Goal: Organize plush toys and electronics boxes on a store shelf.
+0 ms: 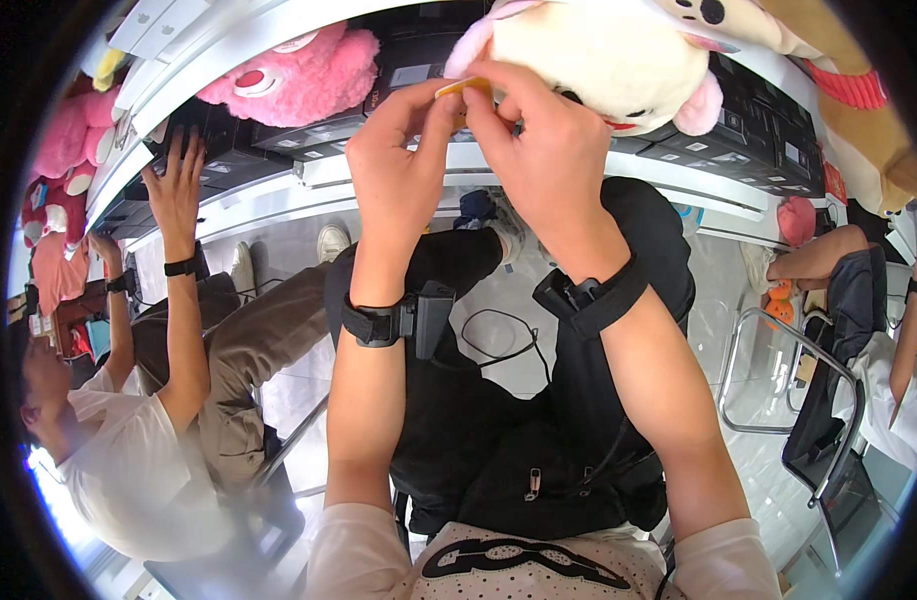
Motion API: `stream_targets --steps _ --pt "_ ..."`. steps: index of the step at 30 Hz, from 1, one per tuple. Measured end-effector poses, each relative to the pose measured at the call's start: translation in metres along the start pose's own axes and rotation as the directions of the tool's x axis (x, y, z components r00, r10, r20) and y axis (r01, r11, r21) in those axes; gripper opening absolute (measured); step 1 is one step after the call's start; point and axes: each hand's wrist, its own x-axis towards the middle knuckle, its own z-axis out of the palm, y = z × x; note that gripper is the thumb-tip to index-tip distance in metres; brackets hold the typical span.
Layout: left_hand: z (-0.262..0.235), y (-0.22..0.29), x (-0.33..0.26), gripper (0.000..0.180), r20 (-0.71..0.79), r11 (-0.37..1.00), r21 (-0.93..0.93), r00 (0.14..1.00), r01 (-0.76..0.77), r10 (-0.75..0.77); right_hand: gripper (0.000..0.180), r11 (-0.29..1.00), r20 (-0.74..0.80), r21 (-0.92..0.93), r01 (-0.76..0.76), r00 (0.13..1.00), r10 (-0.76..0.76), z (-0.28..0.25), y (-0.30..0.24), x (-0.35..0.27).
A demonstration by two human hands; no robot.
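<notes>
My left hand and my right hand are raised together in front of a shelf. Between their fingertips they pinch a small orange tag. The tag hangs at the lower edge of a cream plush toy with pink ears, which sits on the shelf just above my right hand. Both wrists carry black straps with small black devices. My legs in black trousers show below the hands.
A pink plush bear sits on the white shelf to the left, above several black boxes. A person in a white shirt at the left reaches a hand to the shelf. A metal-framed chair stands at the right.
</notes>
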Motion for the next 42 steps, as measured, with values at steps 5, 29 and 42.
stream_targets --steps 5,29,42 --pt "0.005 -0.001 0.000 0.021 -0.024 0.993 -0.111 0.999 0.036 -0.039 0.026 0.998 0.047 -0.014 -0.057 0.997 0.057 -0.003 -0.003 0.001" --pt "0.006 0.002 0.012 0.016 -0.145 0.986 -0.065 0.979 -0.150 0.140 0.010 0.983 0.167 0.009 -0.181 0.970 0.177 -0.007 -0.009 0.004" --pt "0.012 0.007 0.011 0.016 -0.215 0.909 0.292 0.906 -0.297 0.364 0.009 0.974 0.181 0.022 -0.225 0.959 0.217 -0.008 -0.013 0.006"
